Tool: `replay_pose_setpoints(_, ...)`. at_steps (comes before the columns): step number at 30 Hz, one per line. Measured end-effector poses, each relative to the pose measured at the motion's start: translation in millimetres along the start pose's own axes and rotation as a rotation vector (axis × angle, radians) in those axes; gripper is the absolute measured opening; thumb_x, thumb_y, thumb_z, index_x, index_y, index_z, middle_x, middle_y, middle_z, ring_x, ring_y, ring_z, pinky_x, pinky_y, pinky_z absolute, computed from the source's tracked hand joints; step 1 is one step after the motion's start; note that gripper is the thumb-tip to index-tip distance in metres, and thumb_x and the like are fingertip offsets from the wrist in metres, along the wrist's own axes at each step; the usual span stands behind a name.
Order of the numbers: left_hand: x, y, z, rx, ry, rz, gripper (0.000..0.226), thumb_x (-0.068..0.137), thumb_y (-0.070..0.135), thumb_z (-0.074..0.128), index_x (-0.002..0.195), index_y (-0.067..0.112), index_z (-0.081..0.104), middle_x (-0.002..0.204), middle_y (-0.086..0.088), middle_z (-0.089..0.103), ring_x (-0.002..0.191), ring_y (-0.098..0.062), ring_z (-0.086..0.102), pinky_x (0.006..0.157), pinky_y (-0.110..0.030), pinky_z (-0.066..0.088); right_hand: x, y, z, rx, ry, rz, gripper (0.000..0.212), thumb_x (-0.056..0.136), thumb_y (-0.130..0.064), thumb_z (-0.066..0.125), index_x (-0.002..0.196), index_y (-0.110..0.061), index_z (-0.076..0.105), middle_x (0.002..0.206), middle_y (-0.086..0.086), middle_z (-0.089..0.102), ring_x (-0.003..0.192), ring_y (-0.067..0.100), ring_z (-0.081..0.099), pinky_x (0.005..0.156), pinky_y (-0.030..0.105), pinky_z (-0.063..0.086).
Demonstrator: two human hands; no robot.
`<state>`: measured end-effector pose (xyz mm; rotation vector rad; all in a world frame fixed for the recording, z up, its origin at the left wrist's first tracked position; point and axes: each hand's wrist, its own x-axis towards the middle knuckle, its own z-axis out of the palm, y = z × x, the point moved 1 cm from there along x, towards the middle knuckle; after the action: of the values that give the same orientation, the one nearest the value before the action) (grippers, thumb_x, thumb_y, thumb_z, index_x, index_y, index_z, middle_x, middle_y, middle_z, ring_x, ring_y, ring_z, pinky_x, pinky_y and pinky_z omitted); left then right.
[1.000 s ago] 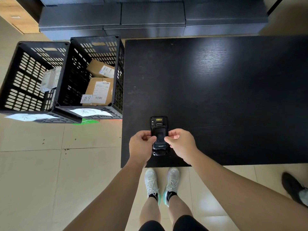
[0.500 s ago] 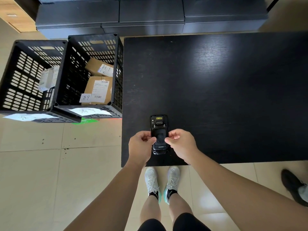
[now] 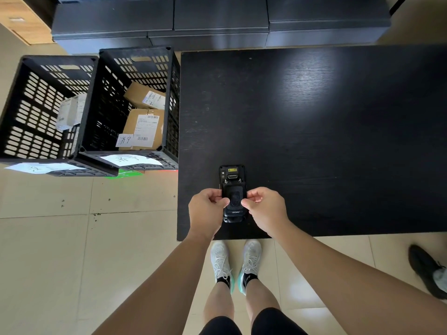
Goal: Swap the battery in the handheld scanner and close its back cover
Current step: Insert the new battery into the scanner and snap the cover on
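A black handheld scanner [image 3: 232, 187] lies face down near the front left corner of the black table [image 3: 326, 131], its scan window pointing away from me. Its back cover [image 3: 234, 200], with a "urovo" mark at the near end, sits on the body. My left hand [image 3: 205, 211] pinches the cover's left edge between thumb and fingers. Opposite it, my right hand [image 3: 264, 209] pinches the right edge the same way. No loose battery shows on the table.
Two black slotted crates [image 3: 131, 68] stand on the floor to the left of the table, holding cardboard parcels [image 3: 142, 129]. Dark cabinets [image 3: 217, 18] run along the far side. Another person's black shoe [image 3: 428, 269] is at the right, near the table's front edge.
Both hands stay pinched on the cover's sides; my fingertips have closed in slightly over the middle of the cover. The scanner has not shifted on the table.
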<state>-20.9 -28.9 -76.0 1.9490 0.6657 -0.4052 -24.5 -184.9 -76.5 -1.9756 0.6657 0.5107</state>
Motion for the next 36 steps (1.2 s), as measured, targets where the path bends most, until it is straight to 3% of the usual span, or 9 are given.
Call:
replay_pose_setpoints(7,-4,-3,2,0.037,0.038,0.018,0.026,0.079,0.017,0.078,0.105,0.016,0.076,0.079,0.013,0.072,0.076,0.001,0.067,0.074,-0.018,0.052,-2,-4,2,-0.016,0.047,-0.001,0.019,0.077,-0.018,0.079,0.095,-0.014,0.075,0.079,-0.005,0.072,0.075,0.014,0.071,0.079,0.038,0.06)
replay_pose_setpoints(11,-5,-3,5,0.039,0.047,0.011,0.03,0.081,0.017,0.077,0.111,0.013,0.076,0.087,0.008,0.075,0.082,-0.004,0.068,0.077,-0.016,0.049,-4,-4,3,-0.025,0.062,0.005,0.024,0.079,-0.02,0.078,0.101,-0.014,0.076,0.086,-0.002,0.076,0.079,0.014,0.071,0.082,0.033,0.058)
replay_pose_setpoints(15,-6,-4,8,0.048,0.068,0.016,0.033,0.083,0.016,0.076,0.115,0.009,0.072,0.106,-0.001,0.076,0.086,-0.004,0.062,0.065,0.005,0.04,-5,-4,4,-0.021,0.069,0.007,0.026,0.08,-0.022,0.076,0.105,-0.014,0.077,0.095,0.003,0.078,0.087,0.017,0.072,0.087,0.035,0.057)
replay_pose_setpoints(18,-7,-3,9,0.046,0.075,0.017,0.034,0.084,0.015,0.075,0.117,0.009,0.072,0.105,-0.001,0.075,0.082,-0.002,0.06,0.065,0.011,0.034,-6,-4,4,0.024,0.086,0.034,0.026,0.077,-0.022,0.078,0.102,-0.015,0.078,0.091,0.001,0.078,0.083,0.015,0.072,0.084,0.034,0.058)
replay_pose_setpoints(22,-7,-1,9,0.049,0.06,0.041,0.037,0.085,0.013,0.072,0.122,0.015,0.069,0.091,0.004,0.071,0.073,0.001,0.059,0.06,0.008,0.035,-6,-8,6,-0.022,0.111,-0.036,0.026,0.078,-0.02,0.076,0.104,-0.016,0.077,0.09,-0.001,0.077,0.086,0.012,0.07,0.085,0.028,0.055)
replay_pose_setpoints(26,-3,4,9,0.096,0.076,0.077,0.032,0.088,0.019,0.069,0.12,0.016,0.071,0.107,0.001,0.072,0.081,0.001,0.057,0.065,0.01,0.033,-2,-14,5,-0.023,0.122,-0.093,0.028,0.079,-0.022,0.076,0.107,-0.018,0.076,0.087,-0.004,0.076,0.089,0.011,0.068,0.086,0.024,0.052)
replay_pose_setpoints(30,1,4,10,0.129,0.068,0.059,0.031,0.087,0.014,0.07,0.118,0.013,0.072,0.11,0.0,0.073,0.078,0.002,0.058,0.059,0.009,0.035,3,-15,6,-0.044,0.102,-0.11,0.028,0.079,-0.02,0.076,0.107,-0.015,0.077,0.091,0.0,0.077,0.089,0.012,0.069,0.088,0.025,0.053)
replay_pose_setpoints(33,5,5,10,0.168,0.047,0.062,0.029,0.088,0.011,0.069,0.117,0.013,0.072,0.113,-0.002,0.073,0.088,-0.009,0.064,0.069,0.0,0.04,6,-14,6,-0.058,0.086,-0.119,0.028,0.08,-0.018,0.076,0.108,-0.014,0.076,0.088,0.002,0.077,0.088,0.013,0.069,0.085,0.025,0.053)
replay_pose_setpoints(36,10,7,9,0.197,0.025,0.061,0.029,0.088,0.01,0.069,0.117,0.011,0.072,0.117,-0.004,0.072,0.101,-0.019,0.067,0.084,-0.022,0.048,8,-12,7,-0.064,0.067,-0.101,0.029,0.081,-0.02,0.075,0.109,-0.015,0.076,0.09,0.002,0.077,0.086,0.01,0.069,0.078,0.02,0.053)
